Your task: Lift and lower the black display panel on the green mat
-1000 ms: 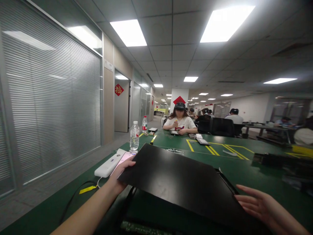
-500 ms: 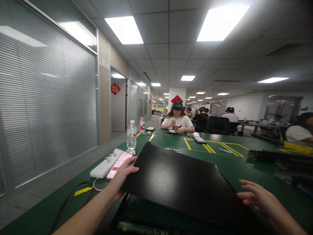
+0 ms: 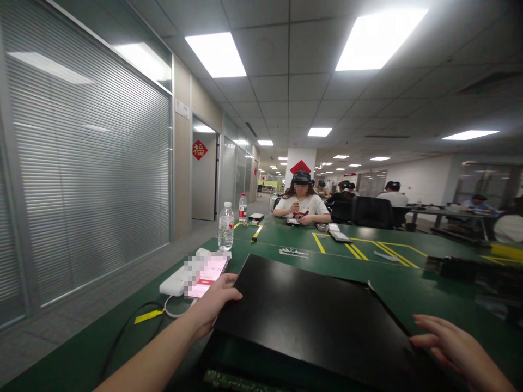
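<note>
A large, flat black panel (image 3: pixel 302 310) slopes over a dark frame in front of me. Its left edge is held by my left hand (image 3: pixel 218 302), thumb on top and the other fingers partly hidden beneath. My right hand (image 3: pixel 449 343) is at the panel's right edge with fingers stretched out; whether the fingertips touch it I cannot tell. Below the near edge of the panel, part of a green circuit board (image 3: pixel 237 381) shows. Most of what lies under the panel is hidden.
Left of the panel lie a phone (image 3: pixel 207 276), a white power strip (image 3: pixel 174 283) and a cable with a yellow tag (image 3: pixel 148 316). A water bottle (image 3: pixel 225 228) stands behind them. Dark parts (image 3: pixel 453 269) lie at right. Across the green table (image 3: pixel 261 247) sits a co-worker (image 3: pixel 302 204).
The panel has come down closer to the frame, its near edge lower and flatter. My right hand remains by its right edge. The view has shifted slightly left.
</note>
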`<state>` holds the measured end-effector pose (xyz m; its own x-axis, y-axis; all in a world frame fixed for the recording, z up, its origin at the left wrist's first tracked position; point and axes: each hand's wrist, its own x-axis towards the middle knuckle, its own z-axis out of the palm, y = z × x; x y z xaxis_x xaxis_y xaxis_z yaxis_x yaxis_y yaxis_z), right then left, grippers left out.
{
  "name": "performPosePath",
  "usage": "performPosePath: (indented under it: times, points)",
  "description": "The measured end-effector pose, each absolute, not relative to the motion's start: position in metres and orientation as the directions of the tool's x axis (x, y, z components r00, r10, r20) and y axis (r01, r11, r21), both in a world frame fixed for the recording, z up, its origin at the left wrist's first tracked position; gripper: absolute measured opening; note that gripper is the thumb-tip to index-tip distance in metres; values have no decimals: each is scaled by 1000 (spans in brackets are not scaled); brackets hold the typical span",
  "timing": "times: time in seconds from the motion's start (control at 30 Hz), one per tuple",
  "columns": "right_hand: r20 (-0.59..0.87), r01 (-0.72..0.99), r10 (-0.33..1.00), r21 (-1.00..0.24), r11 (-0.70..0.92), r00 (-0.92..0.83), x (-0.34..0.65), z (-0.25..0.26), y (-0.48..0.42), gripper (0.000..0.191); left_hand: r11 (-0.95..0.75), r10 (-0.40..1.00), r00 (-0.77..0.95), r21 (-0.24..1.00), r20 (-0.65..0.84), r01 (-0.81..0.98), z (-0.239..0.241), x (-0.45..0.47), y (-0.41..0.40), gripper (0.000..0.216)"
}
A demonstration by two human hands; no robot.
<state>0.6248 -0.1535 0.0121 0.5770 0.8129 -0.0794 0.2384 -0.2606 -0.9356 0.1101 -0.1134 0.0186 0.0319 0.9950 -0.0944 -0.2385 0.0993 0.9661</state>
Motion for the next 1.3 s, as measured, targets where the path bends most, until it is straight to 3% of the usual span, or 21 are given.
performPosePath:
  times: [0.27, 0.57, 0.97, 1.3]
  points:
    - [-11, 380, 817, -881, -280, 577, 628, 7, -145, 41, 138, 990, 39, 987, -135, -86, 11, 110, -117, 43]
    - [71, 575, 859, -770, -276, 507, 645, -4, -138, 36, 143, 989, -17, 986, -145, -81, 7, 114, -112, 29]
    - [98, 717, 869, -614, -331, 485, 644, -4, -136, 31, 174, 979, -81, 973, -188, -154, 5, 118, -109, 35]
    - [137, 744, 872, -593, -307, 469, 647, -10, -134, 34, 150, 987, -30, 977, -156, -149, 6, 116, -108, 48]
